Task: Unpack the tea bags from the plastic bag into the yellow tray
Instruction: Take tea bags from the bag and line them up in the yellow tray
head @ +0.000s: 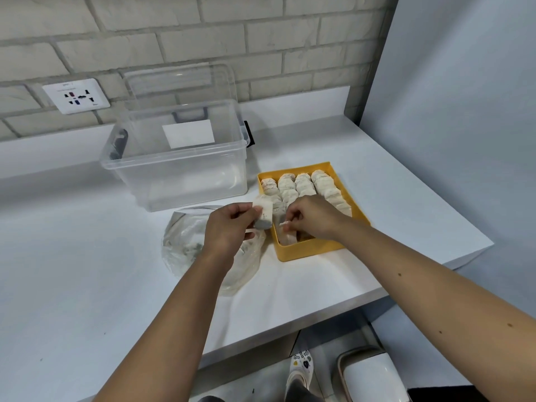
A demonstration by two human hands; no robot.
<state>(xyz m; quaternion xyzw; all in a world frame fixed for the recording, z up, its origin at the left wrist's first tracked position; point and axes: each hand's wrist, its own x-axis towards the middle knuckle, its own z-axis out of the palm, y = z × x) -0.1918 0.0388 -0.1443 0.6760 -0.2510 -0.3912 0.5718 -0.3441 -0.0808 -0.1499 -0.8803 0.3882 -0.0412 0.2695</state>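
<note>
Two bare arms reach over the flat white table (87,271). The left hand (229,227) curls its fingers round a small stack of white paper tea bags (264,213), just above the crumpled clear plastic bag (185,242). The right hand (311,217) pinches a little white piece at the near end of the square yellow plastic tray (307,250). Four rows of packed tea bags (301,184) fill most of it. The job looks nearly done. Only the near end has room, and the bag looks almost flat.
</note>
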